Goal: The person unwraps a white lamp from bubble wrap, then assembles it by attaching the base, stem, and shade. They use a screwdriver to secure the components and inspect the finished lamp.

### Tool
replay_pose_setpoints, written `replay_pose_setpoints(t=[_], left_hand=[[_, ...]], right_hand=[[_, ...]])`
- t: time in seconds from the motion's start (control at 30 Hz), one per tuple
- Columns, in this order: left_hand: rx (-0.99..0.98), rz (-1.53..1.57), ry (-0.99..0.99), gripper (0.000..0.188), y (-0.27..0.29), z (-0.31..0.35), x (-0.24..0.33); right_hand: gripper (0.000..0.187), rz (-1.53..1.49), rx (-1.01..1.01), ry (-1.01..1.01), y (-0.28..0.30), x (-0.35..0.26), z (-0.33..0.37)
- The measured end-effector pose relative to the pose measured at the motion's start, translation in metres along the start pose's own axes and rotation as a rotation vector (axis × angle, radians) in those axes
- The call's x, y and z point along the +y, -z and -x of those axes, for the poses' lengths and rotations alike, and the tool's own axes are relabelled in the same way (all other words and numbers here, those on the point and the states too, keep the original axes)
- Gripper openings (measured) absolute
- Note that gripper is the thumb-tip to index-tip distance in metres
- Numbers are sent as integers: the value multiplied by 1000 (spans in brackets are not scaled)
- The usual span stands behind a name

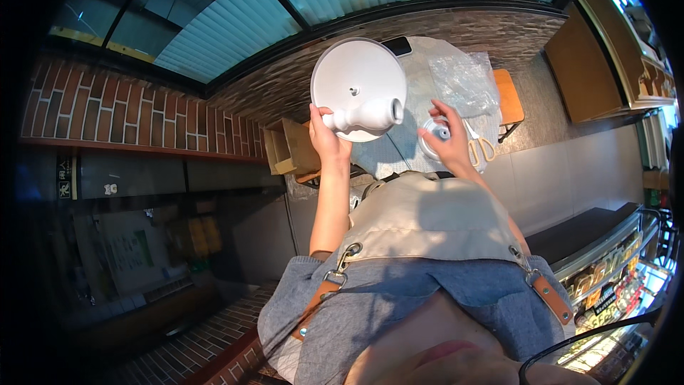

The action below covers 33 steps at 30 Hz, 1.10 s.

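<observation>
My left hand (pixel 330 134) is closed around the narrow end of a white turned pedestal stem (pixel 356 115). Behind the stem, pressed against it in the same grip, is a large round white plate (pixel 349 64) with a small metal stud at its centre. The stem lies across the plate's lower part, its hollow wider end pointing right. Over the table, my right hand (pixel 454 139) has its thumb and fingers spread apart, beside a small round white base piece (pixel 430 144) with a raised centre. Part of that piece is hidden by the hand. Scissors (pixel 486 150) with beige handles lie close by.
The round table (pixel 420 64) carries a black phone (pixel 397 45) and crumpled clear plastic wrap (pixel 467 85). An orange-topped stool (pixel 509 96) stands at its right. An open cardboard box (pixel 291 148) sits to the left. A brick wall and windows bound the far side.
</observation>
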<state>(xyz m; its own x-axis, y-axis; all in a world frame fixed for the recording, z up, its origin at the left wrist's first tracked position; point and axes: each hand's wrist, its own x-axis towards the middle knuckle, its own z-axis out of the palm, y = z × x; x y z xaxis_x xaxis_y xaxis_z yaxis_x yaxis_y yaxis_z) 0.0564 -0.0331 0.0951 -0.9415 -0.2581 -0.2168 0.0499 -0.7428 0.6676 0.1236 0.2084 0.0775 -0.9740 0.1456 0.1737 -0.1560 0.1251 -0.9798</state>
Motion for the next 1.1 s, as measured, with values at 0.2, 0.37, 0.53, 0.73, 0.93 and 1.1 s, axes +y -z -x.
replay_pose_setpoints(t=[0.2,0.37,0.53,0.73,0.93,1.1], left_hand=[[-110,-289,-290,46,-26,18,-4],[-128,-430,-375,48,-23,22,1],[-132,-496,-362,48,-20,23,-10],[-163,-699,-330,47,-26,37,-21],[-168,-788,-382,19,-17,27,-27],[-610,-1301,-575,54,-8,28,-44]], right_hand=[[60,484,-54,396,-10,-44,-10],[59,567,-129,464,-7,-45,-14],[61,705,-198,500,-6,-35,-11],[58,640,-345,447,-4,-29,-12],[48,38,-129,-126,42,-21,-3],[43,-501,192,-219,92,26,9]])
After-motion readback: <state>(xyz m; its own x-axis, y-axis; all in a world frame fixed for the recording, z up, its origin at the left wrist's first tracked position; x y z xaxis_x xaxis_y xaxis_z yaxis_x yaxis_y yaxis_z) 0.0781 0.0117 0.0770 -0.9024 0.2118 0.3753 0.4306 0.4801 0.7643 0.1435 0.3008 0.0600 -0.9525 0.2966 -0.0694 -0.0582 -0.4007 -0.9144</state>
